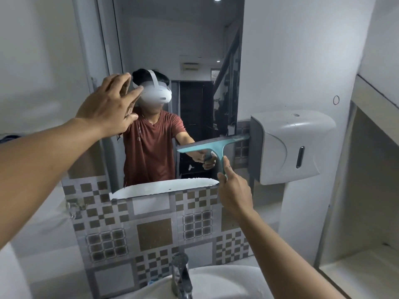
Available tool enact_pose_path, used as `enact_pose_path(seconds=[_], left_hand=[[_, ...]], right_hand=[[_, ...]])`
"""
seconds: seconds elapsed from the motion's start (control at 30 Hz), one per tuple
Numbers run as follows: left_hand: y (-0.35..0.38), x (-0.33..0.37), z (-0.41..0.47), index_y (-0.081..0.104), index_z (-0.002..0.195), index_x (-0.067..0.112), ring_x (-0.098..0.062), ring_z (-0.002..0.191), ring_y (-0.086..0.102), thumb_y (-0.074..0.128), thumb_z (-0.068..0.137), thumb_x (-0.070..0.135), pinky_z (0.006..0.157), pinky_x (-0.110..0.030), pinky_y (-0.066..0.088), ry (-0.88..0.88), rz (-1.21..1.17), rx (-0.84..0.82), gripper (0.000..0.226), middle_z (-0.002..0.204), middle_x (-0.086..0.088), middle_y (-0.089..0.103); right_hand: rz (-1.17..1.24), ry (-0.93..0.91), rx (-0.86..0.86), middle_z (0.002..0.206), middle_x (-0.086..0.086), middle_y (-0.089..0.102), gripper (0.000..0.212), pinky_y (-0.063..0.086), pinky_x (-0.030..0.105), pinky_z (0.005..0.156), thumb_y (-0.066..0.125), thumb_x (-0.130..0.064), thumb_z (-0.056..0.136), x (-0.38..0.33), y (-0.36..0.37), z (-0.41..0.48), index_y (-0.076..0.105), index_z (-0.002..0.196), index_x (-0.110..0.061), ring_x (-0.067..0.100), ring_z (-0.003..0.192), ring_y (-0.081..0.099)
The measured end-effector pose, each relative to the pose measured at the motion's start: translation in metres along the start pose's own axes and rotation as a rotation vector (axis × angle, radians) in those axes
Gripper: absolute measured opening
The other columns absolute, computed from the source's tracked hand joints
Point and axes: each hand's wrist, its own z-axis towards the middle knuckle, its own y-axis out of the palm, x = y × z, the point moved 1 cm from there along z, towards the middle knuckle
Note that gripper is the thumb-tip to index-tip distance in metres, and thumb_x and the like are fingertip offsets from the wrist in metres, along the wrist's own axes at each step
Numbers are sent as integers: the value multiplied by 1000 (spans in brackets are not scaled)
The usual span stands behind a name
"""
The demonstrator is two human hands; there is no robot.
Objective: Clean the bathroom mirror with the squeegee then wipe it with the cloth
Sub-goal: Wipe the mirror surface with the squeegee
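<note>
The bathroom mirror (pixel 194 50) hangs on the wall ahead, and a person with a headset shows in its glass. A teal squeegee (pixel 218 146) lies with its blade against the mirror's lower right part, tilted up to the right. My right hand (pixel 234 188) grips its handle from below. My left hand (pixel 110 104) rests flat against the mirror's left edge, fingers spread, holding nothing. No cloth is in view.
A white soap dispenser (pixel 289 145) sticks out from the wall right beside the squeegee's right end. Below are a patterned tile panel (pixel 151 231), a chrome tap (pixel 181 275) and a white basin (pixel 218 283). A recessed shelf (pixel 367 244) is at the right.
</note>
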Motion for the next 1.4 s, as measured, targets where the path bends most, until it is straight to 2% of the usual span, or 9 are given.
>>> enact_pose_path(seconds=[0.2, 0.3, 0.43, 0.57, 0.77, 0.97, 1.07, 1.3, 1.4], left_hand=[[-1, 1, 0, 46, 148, 14, -45, 136, 31, 81, 77, 28, 103, -65, 44, -25, 1, -10, 79, 151, -22, 33], [0, -1, 0, 46, 147, 13, -45, 135, 32, 81, 77, 28, 103, -65, 44, -14, 13, -11, 80, 151, -22, 34], [2, -2, 0, 45, 148, 14, -44, 136, 31, 81, 77, 30, 101, -65, 46, -11, 25, -16, 81, 152, -22, 34], [4, -2, 0, 45, 149, 16, -44, 138, 30, 81, 77, 32, 97, -67, 47, -17, 19, -15, 82, 153, -20, 33], [6, -4, -1, 43, 149, 15, -44, 139, 30, 82, 77, 33, 98, -67, 46, -19, 21, -14, 84, 154, -21, 31], [10, -5, -3, 41, 151, 14, -45, 142, 26, 79, 80, 32, 104, -67, 41, -15, 4, -2, 82, 156, -22, 28], [10, -6, -2, 41, 150, 14, -45, 142, 26, 79, 80, 33, 106, -65, 40, -8, 2, 0, 82, 156, -23, 29], [13, -9, -7, 42, 149, 14, -44, 141, 29, 77, 82, 37, 104, -64, 42, -19, 12, 10, 80, 154, -22, 31], [11, -10, -7, 42, 149, 15, -43, 141, 30, 77, 81, 38, 99, -65, 46, -27, 9, 2, 80, 154, -21, 32]], right_hand=[[44, 4, 49, 103, 8, 60, 58, 48, 37, 69, 37, -28, 108, -6, 14, -6, 15, 160, -35, 23, 80, 56], [56, -7, 32, 102, 8, 60, 61, 50, 39, 70, 37, -28, 108, -7, 21, -6, 9, 161, -34, 22, 81, 57], [62, -4, 30, 99, 8, 60, 62, 42, 35, 67, 36, -27, 108, -6, 27, -7, 4, 162, -36, 22, 79, 55], [119, 40, 15, 101, 9, 63, 61, 50, 42, 74, 34, -30, 108, -10, 38, -14, 3, 161, -37, 27, 85, 59], [254, 117, -17, 88, 9, 65, 65, 50, 41, 67, 37, -29, 108, -24, 58, -38, 1, 161, -35, 24, 75, 60], [403, 221, -67, 76, 5, 61, 67, 55, 48, 70, 38, -28, 107, -47, 77, -57, -2, 161, -38, 23, 68, 58], [448, 234, -78, 73, -8, 51, 66, 53, 44, 71, 36, -29, 108, -55, 80, -62, -2, 161, -35, 15, 72, 58], [642, 311, -87, 78, 5, 67, 66, 58, 41, 68, 36, -29, 108, -78, 97, -72, -2, 161, -31, 20, 71, 66], [688, 318, -74, 79, 6, 67, 65, 52, 31, 58, 36, -30, 109, -86, 104, -74, -1, 161, -28, 15, 64, 60]])
